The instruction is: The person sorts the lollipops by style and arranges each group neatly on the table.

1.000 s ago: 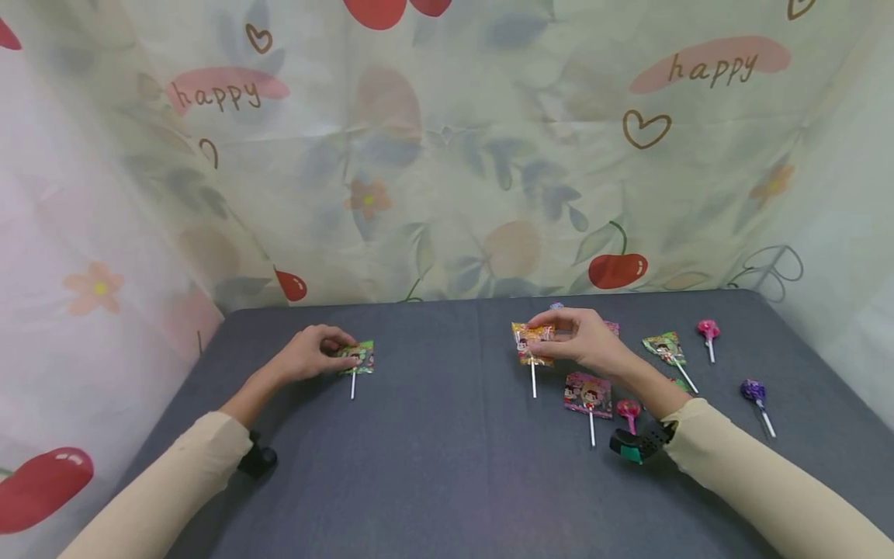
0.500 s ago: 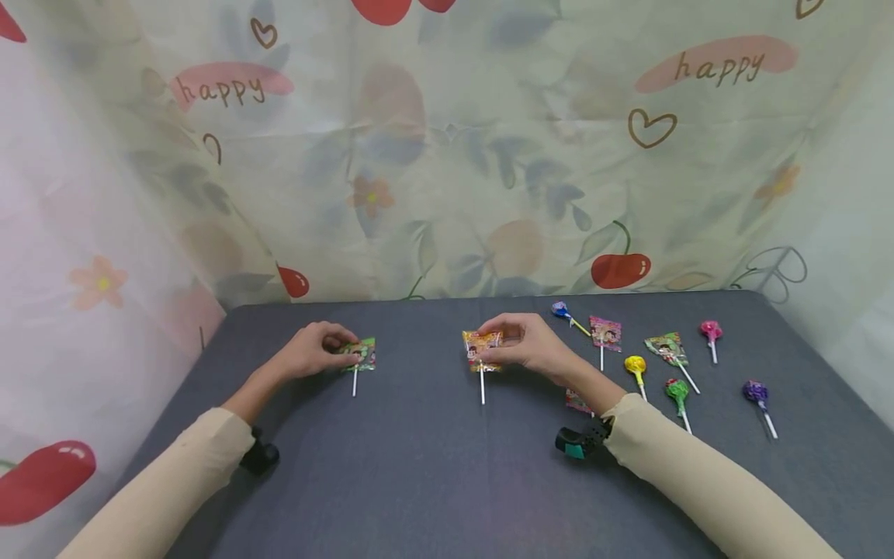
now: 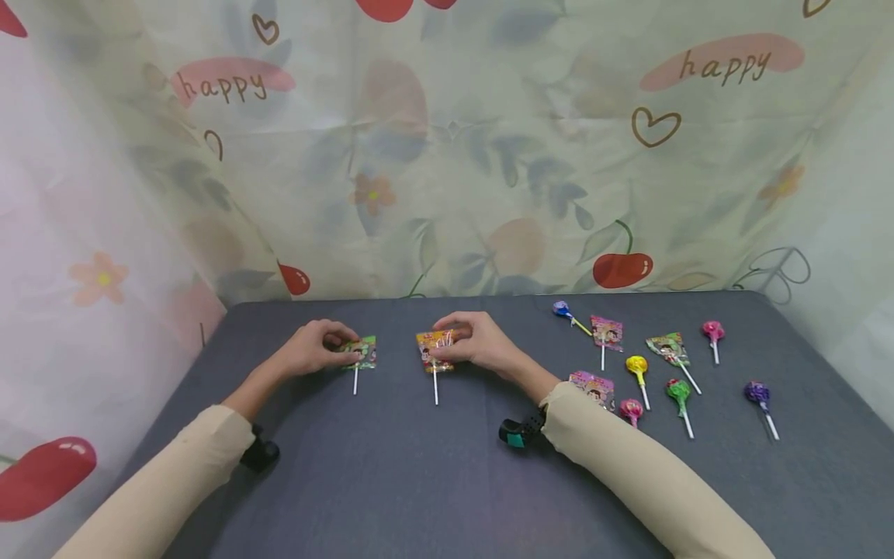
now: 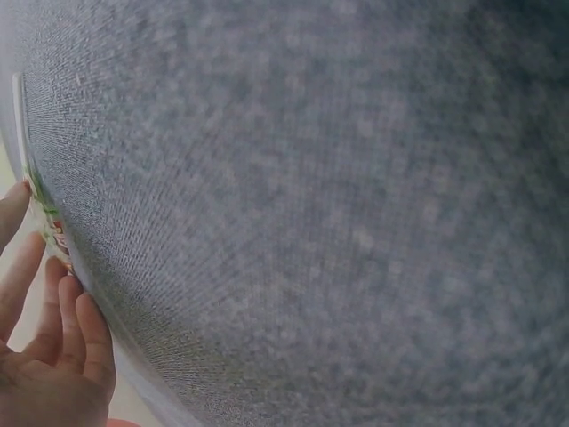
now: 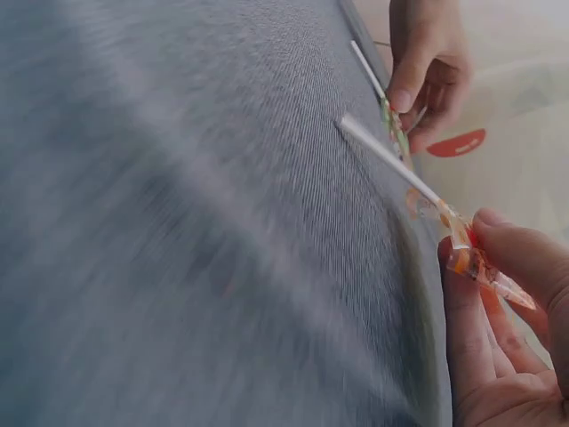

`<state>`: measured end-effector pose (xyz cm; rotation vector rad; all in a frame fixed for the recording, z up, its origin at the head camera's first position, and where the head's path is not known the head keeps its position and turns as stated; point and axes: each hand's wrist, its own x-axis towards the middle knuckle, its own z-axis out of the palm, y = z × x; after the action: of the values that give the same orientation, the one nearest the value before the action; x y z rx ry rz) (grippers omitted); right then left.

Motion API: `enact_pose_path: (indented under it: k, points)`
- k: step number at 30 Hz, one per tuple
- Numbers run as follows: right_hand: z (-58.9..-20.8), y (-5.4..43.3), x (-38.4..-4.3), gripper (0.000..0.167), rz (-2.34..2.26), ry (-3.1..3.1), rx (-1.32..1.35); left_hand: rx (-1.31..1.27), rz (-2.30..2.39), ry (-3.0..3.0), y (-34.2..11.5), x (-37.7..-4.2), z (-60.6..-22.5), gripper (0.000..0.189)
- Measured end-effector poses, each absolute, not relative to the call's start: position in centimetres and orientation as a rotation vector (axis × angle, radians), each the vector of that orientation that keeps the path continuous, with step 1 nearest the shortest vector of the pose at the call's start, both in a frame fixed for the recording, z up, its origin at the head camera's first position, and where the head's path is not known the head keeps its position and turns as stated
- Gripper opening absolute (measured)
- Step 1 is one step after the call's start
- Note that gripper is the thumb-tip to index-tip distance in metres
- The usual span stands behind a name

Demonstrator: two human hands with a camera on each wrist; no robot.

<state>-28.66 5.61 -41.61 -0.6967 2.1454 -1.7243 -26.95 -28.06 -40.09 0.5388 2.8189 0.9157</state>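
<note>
My left hand (image 3: 317,347) pinches a lollipop in a green wrapper (image 3: 366,352) by its left side, at the left part of the table; the white stick points toward me. To the right of it, my right hand (image 3: 478,341) pinches a lollipop in an orange wrapper (image 3: 427,353) between thumb and fingers. In the right wrist view that orange lollipop (image 5: 460,249) is between the thumb and fingers, and the green-wrapped one is behind it. A narrow gap separates the two lollipops in the head view. Only the edge of the green wrapper (image 4: 52,218) shows in the left wrist view.
Several more lollipops lie at the right of the dark grey table (image 3: 391,481), among them a blue one (image 3: 562,309), a yellow one (image 3: 636,365), a green one (image 3: 678,390) and a purple one (image 3: 757,393). My right sleeve (image 3: 628,458) partly covers a pink-wrapped lollipop (image 3: 592,384). A patterned curtain (image 3: 447,178) hangs behind.
My right hand has moved left with the orange-wrapped lollipop, from near the other lollipops to beside the green-wrapped one. My left hand has stayed in place, still pinching its lollipop.
</note>
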Motion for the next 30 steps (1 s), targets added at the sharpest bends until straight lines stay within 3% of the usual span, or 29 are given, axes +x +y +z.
enact_pose_path:
  k: [7,22,30]
  points:
    - [-42.1,3.5,-29.2,0.049,-1.81,2.026,-0.643,0.525,0.9,2.829,-27.8,-27.3,-40.3,0.037]
    - [-42.3,-0.1,-29.7,0.04,-1.801,2.101,-0.567,0.505,0.879,2.834,-27.9,-27.3,-40.1,0.038]
    - [-42.4,-1.7,-30.1,0.041,-1.686,2.275,-0.645,0.504,0.883,2.837,-27.9,-27.4,-40.2,0.037]
